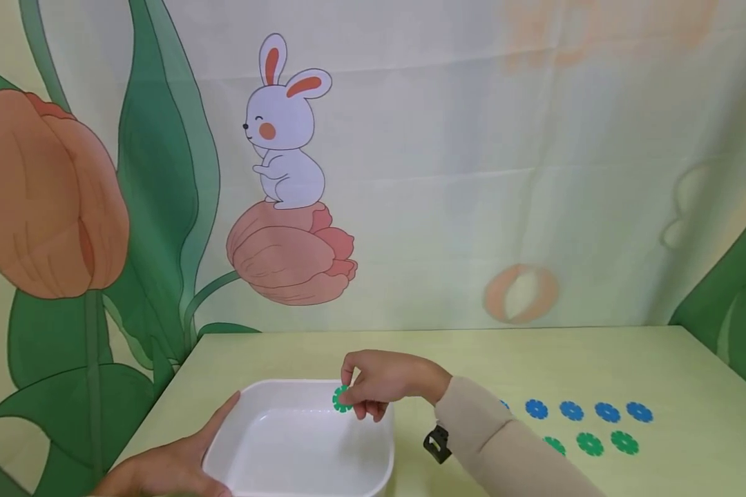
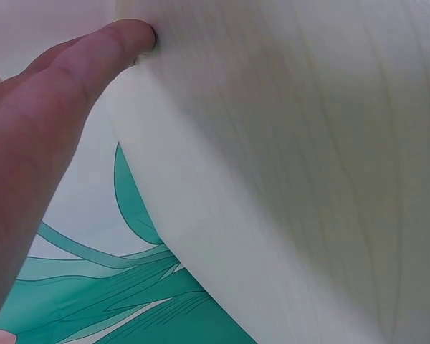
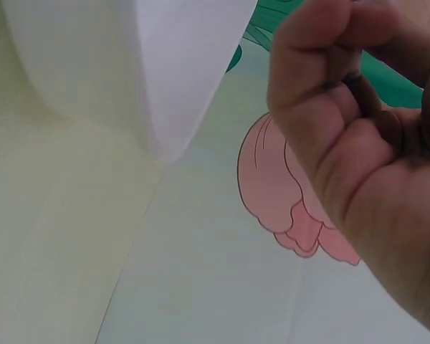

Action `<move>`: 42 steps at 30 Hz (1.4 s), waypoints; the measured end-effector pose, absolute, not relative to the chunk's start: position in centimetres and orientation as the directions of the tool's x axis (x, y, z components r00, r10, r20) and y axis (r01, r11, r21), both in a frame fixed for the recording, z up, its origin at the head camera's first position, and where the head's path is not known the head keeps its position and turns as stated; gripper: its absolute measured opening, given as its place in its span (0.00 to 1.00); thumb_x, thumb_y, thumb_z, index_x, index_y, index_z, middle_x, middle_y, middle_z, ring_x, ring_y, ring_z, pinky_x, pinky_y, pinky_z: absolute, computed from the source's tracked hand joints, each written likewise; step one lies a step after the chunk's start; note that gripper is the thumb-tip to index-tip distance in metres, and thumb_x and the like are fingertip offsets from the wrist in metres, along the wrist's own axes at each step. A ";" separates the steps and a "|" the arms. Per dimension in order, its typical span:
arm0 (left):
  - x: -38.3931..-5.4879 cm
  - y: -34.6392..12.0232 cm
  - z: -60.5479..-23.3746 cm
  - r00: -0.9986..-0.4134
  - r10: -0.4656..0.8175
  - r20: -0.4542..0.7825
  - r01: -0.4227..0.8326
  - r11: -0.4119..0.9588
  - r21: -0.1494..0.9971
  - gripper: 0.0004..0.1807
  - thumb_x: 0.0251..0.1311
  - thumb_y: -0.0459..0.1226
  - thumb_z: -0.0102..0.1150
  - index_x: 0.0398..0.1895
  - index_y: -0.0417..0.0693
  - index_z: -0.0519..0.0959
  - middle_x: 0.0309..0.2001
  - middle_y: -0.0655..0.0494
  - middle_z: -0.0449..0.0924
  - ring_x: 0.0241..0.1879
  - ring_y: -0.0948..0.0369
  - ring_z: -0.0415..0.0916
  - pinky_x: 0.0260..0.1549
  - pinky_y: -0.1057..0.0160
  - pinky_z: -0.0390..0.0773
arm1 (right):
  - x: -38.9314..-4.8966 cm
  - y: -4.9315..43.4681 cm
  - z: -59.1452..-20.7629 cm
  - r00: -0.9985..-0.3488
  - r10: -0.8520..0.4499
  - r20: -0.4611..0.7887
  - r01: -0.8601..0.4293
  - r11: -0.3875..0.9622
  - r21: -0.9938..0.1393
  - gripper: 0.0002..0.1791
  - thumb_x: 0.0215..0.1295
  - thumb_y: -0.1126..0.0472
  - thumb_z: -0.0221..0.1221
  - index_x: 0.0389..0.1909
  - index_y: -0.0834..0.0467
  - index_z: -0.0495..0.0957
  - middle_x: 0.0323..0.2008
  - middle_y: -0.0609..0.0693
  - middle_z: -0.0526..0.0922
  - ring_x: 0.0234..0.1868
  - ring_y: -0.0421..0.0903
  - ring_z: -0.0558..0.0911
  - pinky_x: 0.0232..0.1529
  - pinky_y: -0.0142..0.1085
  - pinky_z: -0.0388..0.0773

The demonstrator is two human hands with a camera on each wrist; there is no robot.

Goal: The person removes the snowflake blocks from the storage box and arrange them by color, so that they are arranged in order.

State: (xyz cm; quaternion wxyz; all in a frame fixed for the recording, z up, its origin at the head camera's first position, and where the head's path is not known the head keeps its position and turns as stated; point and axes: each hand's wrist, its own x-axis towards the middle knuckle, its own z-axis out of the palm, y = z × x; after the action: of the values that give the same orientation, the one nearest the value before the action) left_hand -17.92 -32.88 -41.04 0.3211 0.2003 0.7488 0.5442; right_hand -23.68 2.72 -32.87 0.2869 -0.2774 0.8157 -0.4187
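My right hand [image 1: 379, 379] pinches a green notched plastic disc [image 1: 339, 400], a flat flower-shaped piece, between thumb and fingers. It hangs over the right rear part of a white rectangular tub [image 1: 298, 449] with rounded corners. In the right wrist view the curled fingers [image 3: 312, 68] show, but the disc is out of sight. On the tub's left side, my left hand [image 1: 174, 461] rests spread against the rim, thumb toward the front. The left wrist view has one extended finger [image 2: 93, 61] touching the tub's outer wall [image 2: 272, 143].
Right of the tub, a row of several blue notched discs [image 1: 572, 411] lies on the pale yellow-green table [image 1: 690, 386]. Nearer me is a row of green discs [image 1: 590, 444], partly behind the right sleeve [image 1: 497, 442]. A printed cloth [image 1: 423, 172] hangs behind the table.
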 end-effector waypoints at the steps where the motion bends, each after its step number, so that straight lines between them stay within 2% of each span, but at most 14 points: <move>1: -17.9 -32.9 -41.1 -0.708 0.655 -0.262 -0.062 0.313 0.948 0.70 0.61 0.42 0.69 0.73 0.57 0.11 0.73 0.29 0.26 0.58 0.47 0.68 0.52 0.56 0.75 | -23.6 3.1 -32.8 -0.683 -0.692 -0.234 -0.214 0.496 -0.842 0.10 0.69 0.64 0.62 0.40 0.61 0.69 0.19 0.54 0.78 0.17 0.44 0.72 0.24 0.33 0.76; 5: -18.0 -32.9 -41.3 -0.702 0.662 -0.263 -0.080 0.293 0.953 0.70 0.61 0.42 0.69 0.73 0.59 0.10 0.73 0.29 0.27 0.58 0.48 0.69 0.52 0.55 0.75 | -23.5 5.1 -32.6 -0.697 -0.679 -0.231 -0.210 0.501 -0.840 0.11 0.69 0.63 0.62 0.40 0.61 0.68 0.20 0.54 0.78 0.17 0.44 0.72 0.25 0.34 0.77; 12: -17.9 -32.8 -41.0 -0.704 0.659 -0.267 -0.067 0.312 0.948 0.71 0.61 0.42 0.69 0.73 0.57 0.10 0.72 0.28 0.29 0.58 0.48 0.69 0.52 0.56 0.75 | -23.4 9.2 -32.8 -0.723 -0.653 -0.224 -0.188 0.498 -0.846 0.11 0.71 0.62 0.61 0.41 0.61 0.68 0.21 0.55 0.79 0.17 0.44 0.72 0.26 0.35 0.78; 22: -18.0 -32.9 -41.1 -0.715 0.646 -0.266 -0.030 0.352 0.935 0.72 0.60 0.45 0.70 0.73 0.56 0.10 0.72 0.27 0.32 0.58 0.48 0.68 0.51 0.57 0.75 | -22.9 15.1 -33.8 -0.752 -0.627 -0.205 -0.164 0.479 -0.862 0.11 0.73 0.60 0.58 0.42 0.62 0.67 0.22 0.55 0.77 0.17 0.44 0.70 0.27 0.36 0.75; 31: -17.9 -33.0 -41.3 -0.715 0.628 -0.307 -0.096 0.346 0.933 0.71 0.61 0.43 0.69 0.73 0.60 0.11 0.71 0.27 0.34 0.57 0.47 0.69 0.50 0.53 0.76 | -22.3 19.1 -34.5 -0.765 -0.612 -0.201 -0.146 0.469 -0.871 0.12 0.75 0.59 0.56 0.44 0.63 0.65 0.22 0.53 0.76 0.18 0.45 0.69 0.27 0.37 0.76; 42: -18.1 -33.1 -41.5 -0.709 0.644 -0.288 -0.072 0.339 0.938 0.71 0.61 0.43 0.69 0.72 0.58 0.10 0.71 0.26 0.30 0.57 0.47 0.68 0.50 0.53 0.76 | -21.5 24.8 -35.2 -0.809 -0.543 -0.227 -0.074 0.476 -0.876 0.12 0.76 0.58 0.55 0.45 0.63 0.65 0.23 0.54 0.76 0.20 0.45 0.68 0.26 0.35 0.72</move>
State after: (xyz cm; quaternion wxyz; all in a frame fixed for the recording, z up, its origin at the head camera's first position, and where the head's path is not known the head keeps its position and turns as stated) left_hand -18.09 -33.10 -41.48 0.3303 0.1910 0.7487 0.5420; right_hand -21.50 24.81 -35.21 0.2460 -0.1875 0.8232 -0.4760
